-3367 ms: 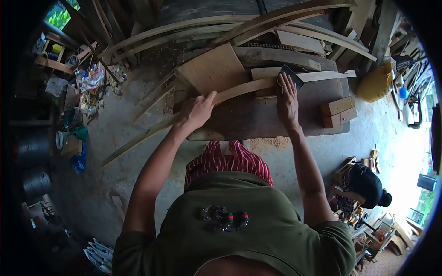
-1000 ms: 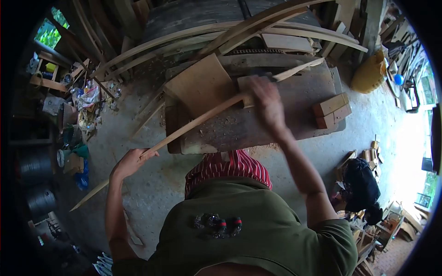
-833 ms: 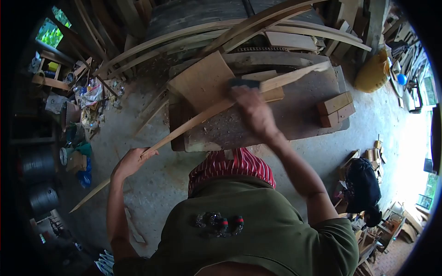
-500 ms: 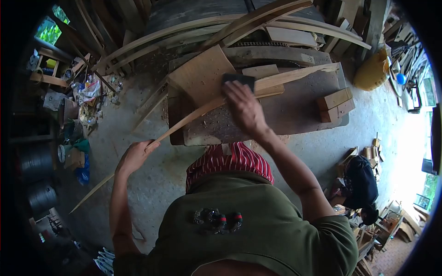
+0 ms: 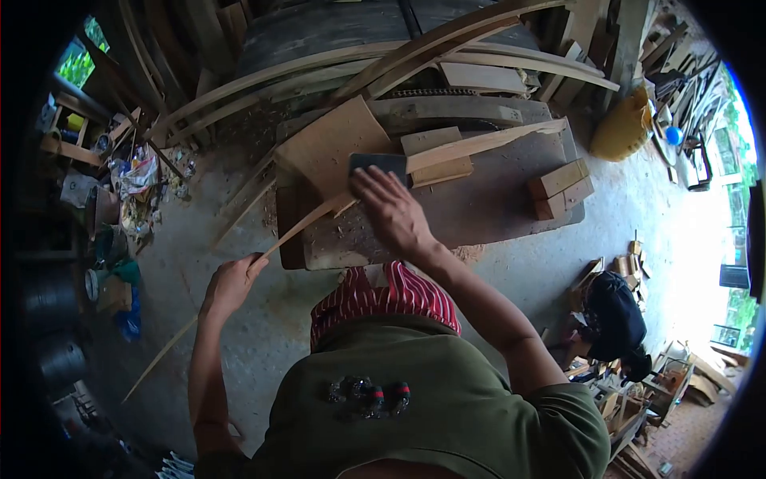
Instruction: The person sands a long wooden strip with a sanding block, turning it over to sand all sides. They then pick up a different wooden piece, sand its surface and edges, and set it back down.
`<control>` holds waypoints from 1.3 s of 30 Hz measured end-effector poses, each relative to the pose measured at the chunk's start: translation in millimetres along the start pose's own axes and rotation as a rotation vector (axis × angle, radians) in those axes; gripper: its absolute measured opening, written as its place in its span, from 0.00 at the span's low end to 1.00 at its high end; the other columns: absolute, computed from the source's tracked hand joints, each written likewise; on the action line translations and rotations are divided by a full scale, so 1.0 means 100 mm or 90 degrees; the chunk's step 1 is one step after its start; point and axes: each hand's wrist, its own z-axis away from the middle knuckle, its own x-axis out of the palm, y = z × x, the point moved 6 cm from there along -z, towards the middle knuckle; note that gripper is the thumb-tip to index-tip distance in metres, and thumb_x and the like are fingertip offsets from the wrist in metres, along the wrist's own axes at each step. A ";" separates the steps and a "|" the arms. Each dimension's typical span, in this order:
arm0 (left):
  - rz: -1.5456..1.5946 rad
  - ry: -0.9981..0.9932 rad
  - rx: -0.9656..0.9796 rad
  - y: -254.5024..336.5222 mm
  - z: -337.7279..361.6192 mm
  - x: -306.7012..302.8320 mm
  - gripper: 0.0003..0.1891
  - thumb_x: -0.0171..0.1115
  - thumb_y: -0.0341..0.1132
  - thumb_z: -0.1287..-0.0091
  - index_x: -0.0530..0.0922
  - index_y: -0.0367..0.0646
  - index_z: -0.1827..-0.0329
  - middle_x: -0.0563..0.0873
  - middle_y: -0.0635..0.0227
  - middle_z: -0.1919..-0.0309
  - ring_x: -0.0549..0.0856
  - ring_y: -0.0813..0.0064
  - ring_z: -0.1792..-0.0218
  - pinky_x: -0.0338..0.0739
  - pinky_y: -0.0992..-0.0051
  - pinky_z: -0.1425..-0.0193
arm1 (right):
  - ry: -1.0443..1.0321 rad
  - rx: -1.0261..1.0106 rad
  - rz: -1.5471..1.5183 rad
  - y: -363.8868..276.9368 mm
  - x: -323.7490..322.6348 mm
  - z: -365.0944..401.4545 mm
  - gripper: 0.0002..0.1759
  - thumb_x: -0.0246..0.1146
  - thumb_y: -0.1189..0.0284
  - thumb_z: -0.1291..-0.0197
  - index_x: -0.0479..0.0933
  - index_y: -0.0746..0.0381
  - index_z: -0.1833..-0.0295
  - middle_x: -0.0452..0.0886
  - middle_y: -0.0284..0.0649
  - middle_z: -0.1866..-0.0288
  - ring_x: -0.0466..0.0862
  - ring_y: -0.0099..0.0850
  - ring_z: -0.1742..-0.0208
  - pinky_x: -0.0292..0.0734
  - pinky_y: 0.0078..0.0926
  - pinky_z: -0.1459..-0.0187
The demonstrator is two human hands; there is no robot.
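A long, thin curved wood strip (image 5: pixel 479 144) runs from the right of a low workbench (image 5: pixel 495 207) down to the lower left, past the bench edge. My left hand (image 5: pixel 231 287) is closed around the strip off the bench's left side. My right hand (image 5: pixel 393 209) lies with its fingers over a flat dark block (image 5: pixel 378 165), which rests on the strip near the middle of the bench. Under and beside the strip are a broad thin wood panel (image 5: pixel 331 144) and a small light board (image 5: pixel 431 142).
Two stacked wood blocks (image 5: pixel 561 190) sit at the bench's right end. Long curved wood pieces (image 5: pixel 303 67) lie behind the bench. A yellow sack (image 5: pixel 621 128) stands at the back right. A dark bag-like bundle (image 5: pixel 613 313) is on the floor at right.
My right hand and the dark block have moved left and slightly down along the strip. The whole view has shifted a little, and my left hand still holds the strip.
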 end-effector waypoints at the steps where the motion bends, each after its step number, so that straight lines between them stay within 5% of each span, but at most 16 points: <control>1: -0.009 -0.001 -0.020 0.00 0.02 -0.01 0.18 0.50 0.47 0.22 0.80 0.42 0.50 0.82 0.47 0.68 0.82 0.43 0.63 0.73 0.56 0.62 | -0.010 -0.009 -0.016 -0.03 -0.11 -0.01 0.27 0.54 0.77 0.37 0.74 0.53 0.31 0.67 0.39 0.23 0.62 0.41 0.21 0.55 0.44 0.22; 5: 0.027 0.021 -0.017 -0.09 0.05 0.07 0.18 0.50 0.48 0.23 0.80 0.42 0.50 0.82 0.47 0.69 0.81 0.42 0.63 0.73 0.55 0.62 | 0.061 0.142 0.028 1.15 -0.50 0.23 0.33 0.53 0.82 0.44 0.71 0.56 0.30 0.70 0.45 0.26 0.67 0.45 0.25 0.59 0.43 0.24; 7: 0.019 0.027 0.007 -0.04 0.05 0.08 0.18 0.50 0.48 0.23 0.80 0.43 0.50 0.83 0.48 0.68 0.82 0.42 0.63 0.74 0.54 0.62 | 0.141 0.189 0.103 1.72 -0.78 0.33 0.28 0.53 0.83 0.42 0.74 0.61 0.34 0.77 0.50 0.34 0.73 0.48 0.30 0.64 0.42 0.27; 10: -0.006 0.041 0.041 0.00 -0.05 0.17 0.19 0.50 0.49 0.23 0.81 0.44 0.50 0.84 0.48 0.67 0.83 0.43 0.62 0.75 0.54 0.62 | 0.160 0.123 0.117 1.41 -0.88 0.13 0.17 0.49 0.77 0.32 0.78 0.64 0.43 0.78 0.52 0.35 0.74 0.50 0.31 0.67 0.44 0.30; 14: -0.003 0.031 0.027 0.22 -0.27 0.24 0.18 0.51 0.50 0.23 0.81 0.46 0.50 0.85 0.48 0.67 0.85 0.44 0.61 0.77 0.53 0.61 | 0.026 -0.017 0.048 0.01 -0.10 -0.09 0.28 0.52 0.77 0.34 0.68 0.59 0.28 0.70 0.44 0.26 0.67 0.45 0.25 0.58 0.45 0.24; 16: -0.058 0.117 0.042 0.35 -0.35 0.22 0.18 0.50 0.52 0.23 0.81 0.49 0.50 0.86 0.48 0.68 0.85 0.44 0.62 0.80 0.52 0.62 | 0.025 -0.093 -0.010 -0.57 -0.05 -0.13 0.24 0.58 0.74 0.37 0.75 0.55 0.34 0.72 0.41 0.27 0.67 0.41 0.24 0.54 0.43 0.21; 19: -0.112 0.153 0.069 0.44 -0.31 0.20 0.18 0.50 0.53 0.24 0.81 0.51 0.50 0.86 0.49 0.69 0.86 0.44 0.64 0.81 0.51 0.64 | -0.008 -0.054 0.077 -0.18 -0.14 -0.05 0.21 0.58 0.74 0.36 0.77 0.55 0.37 0.73 0.40 0.28 0.69 0.41 0.26 0.56 0.43 0.23; 24: -0.085 0.134 0.050 0.50 -0.33 0.29 0.17 0.53 0.49 0.24 0.82 0.48 0.47 0.86 0.49 0.65 0.85 0.44 0.62 0.80 0.53 0.62 | 0.119 0.074 0.143 0.73 -0.54 0.03 0.23 0.59 0.78 0.40 0.76 0.62 0.37 0.74 0.47 0.30 0.71 0.47 0.28 0.62 0.45 0.26; 28: -0.089 0.137 0.112 0.54 -0.41 0.36 0.19 0.51 0.54 0.24 0.82 0.52 0.49 0.86 0.50 0.71 0.87 0.45 0.65 0.81 0.52 0.66 | -0.030 -0.083 -0.057 -0.51 -0.14 0.03 0.29 0.54 0.76 0.36 0.68 0.60 0.27 0.67 0.43 0.24 0.64 0.44 0.22 0.55 0.46 0.22; 31: -0.123 0.118 0.105 0.58 -0.39 0.32 0.19 0.52 0.54 0.25 0.82 0.52 0.48 0.87 0.51 0.71 0.87 0.46 0.66 0.82 0.54 0.67 | -0.023 -0.101 -0.030 -0.59 -0.11 0.08 0.27 0.59 0.76 0.43 0.75 0.57 0.35 0.72 0.39 0.27 0.68 0.41 0.25 0.56 0.45 0.22; 35: 0.003 0.206 0.165 0.18 -0.52 0.44 0.20 0.56 0.56 0.28 0.83 0.51 0.49 0.87 0.53 0.72 0.88 0.48 0.67 0.81 0.56 0.69 | 0.086 0.152 0.103 1.10 -0.49 0.39 0.28 0.50 0.74 0.35 0.69 0.59 0.28 0.70 0.47 0.26 0.64 0.48 0.22 0.53 0.50 0.23; 36: 0.005 0.209 0.162 0.20 -0.50 0.42 0.20 0.56 0.56 0.28 0.83 0.51 0.49 0.87 0.53 0.72 0.88 0.48 0.67 0.81 0.56 0.69 | 0.080 0.133 0.095 1.55 -0.54 0.51 0.26 0.49 0.74 0.32 0.70 0.62 0.29 0.70 0.48 0.27 0.64 0.49 0.23 0.55 0.48 0.24; 39: -0.016 0.152 0.149 0.33 -0.48 0.35 0.22 0.56 0.57 0.28 0.83 0.49 0.49 0.86 0.51 0.70 0.88 0.49 0.65 0.81 0.56 0.66 | 0.205 0.151 0.137 1.64 -0.72 0.54 0.24 0.48 0.75 0.29 0.70 0.63 0.29 0.70 0.50 0.26 0.64 0.50 0.23 0.58 0.46 0.25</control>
